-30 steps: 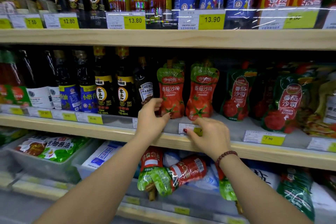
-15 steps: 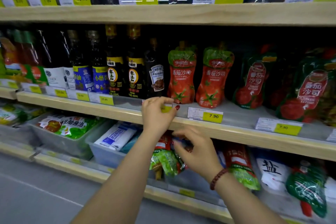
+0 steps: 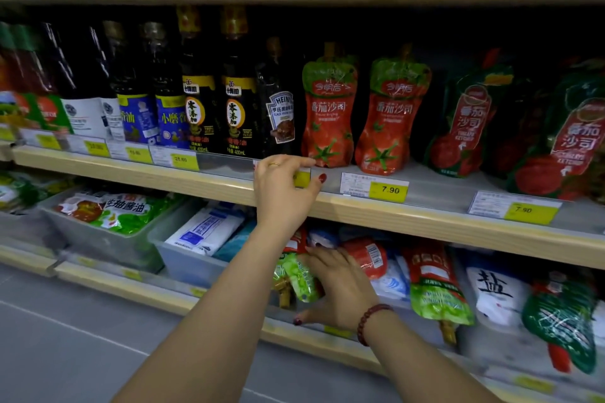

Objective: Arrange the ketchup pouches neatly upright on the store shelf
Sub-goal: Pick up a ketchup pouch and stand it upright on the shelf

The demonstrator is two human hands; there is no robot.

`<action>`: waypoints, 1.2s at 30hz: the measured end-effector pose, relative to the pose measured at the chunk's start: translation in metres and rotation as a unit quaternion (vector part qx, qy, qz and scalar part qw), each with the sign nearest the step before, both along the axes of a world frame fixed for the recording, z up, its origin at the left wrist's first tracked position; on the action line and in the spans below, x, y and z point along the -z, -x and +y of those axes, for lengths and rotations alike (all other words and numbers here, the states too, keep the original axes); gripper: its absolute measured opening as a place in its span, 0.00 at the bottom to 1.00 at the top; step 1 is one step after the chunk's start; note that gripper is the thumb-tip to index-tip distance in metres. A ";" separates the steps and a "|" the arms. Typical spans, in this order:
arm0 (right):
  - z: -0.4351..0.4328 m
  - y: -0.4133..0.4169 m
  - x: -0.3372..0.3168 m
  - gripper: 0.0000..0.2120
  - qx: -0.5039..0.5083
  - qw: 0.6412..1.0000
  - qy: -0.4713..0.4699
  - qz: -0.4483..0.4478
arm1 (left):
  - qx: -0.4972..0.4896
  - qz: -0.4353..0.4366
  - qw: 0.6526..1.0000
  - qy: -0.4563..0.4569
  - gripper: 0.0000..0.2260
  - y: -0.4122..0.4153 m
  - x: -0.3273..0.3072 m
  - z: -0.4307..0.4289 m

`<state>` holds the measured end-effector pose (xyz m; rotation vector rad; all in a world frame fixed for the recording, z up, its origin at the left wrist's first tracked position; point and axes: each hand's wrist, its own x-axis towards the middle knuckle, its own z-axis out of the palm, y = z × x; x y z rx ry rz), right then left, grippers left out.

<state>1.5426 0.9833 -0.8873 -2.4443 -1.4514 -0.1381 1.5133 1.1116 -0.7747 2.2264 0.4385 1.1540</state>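
Two red ketchup pouches with green tops, one [image 3: 329,114] and the other [image 3: 389,118], stand upright on the middle shelf [image 3: 425,222]. To their right, darker ketchup pouches [image 3: 465,127] lean sideways. On the shelf below, several pouches lie flat: one with its green end toward me [image 3: 296,275], a red one [image 3: 368,257] and another [image 3: 432,288]. My left hand [image 3: 281,193] pinches a yellow price tag [image 3: 302,178] on the middle shelf's edge. My right hand [image 3: 340,291] grips the green-ended lying pouch, thumb under it.
Dark sauce bottles [image 3: 235,98] fill the middle shelf left of the pouches. Grey bins [image 3: 108,242] with soy sauce bags and white bags [image 3: 203,232] sit on the lower shelf. Salt bags [image 3: 494,294] lie at the right. Grey floor is below.
My right hand dropped from the middle shelf's edge to the lower shelf and closed on a lying pouch. My left hand stayed at the price tag. The view tilted down.
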 end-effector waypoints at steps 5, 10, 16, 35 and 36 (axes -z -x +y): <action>-0.004 0.000 0.000 0.33 -0.042 0.997 0.018 -0.065 | 0.017 0.013 1.000 -0.009 0.13 0.004 -0.001 0.002; -0.013 0.006 -0.010 0.26 -0.096 0.976 -0.018 -0.193 | 0.034 0.020 0.999 0.010 0.13 0.008 -0.004 0.003; -0.029 0.004 -0.040 0.29 -0.088 0.975 -0.071 -0.193 | 0.045 0.008 0.996 0.079 0.07 0.013 -0.017 0.008; -0.061 -0.004 -0.168 0.14 0.022 0.858 -0.438 0.268 | 0.424 0.093 0.858 0.276 0.16 0.026 -0.038 -0.014; -0.063 -0.004 -0.173 0.13 0.024 0.846 -0.456 0.277 | 0.444 0.106 0.839 0.294 0.15 0.027 -0.034 -0.015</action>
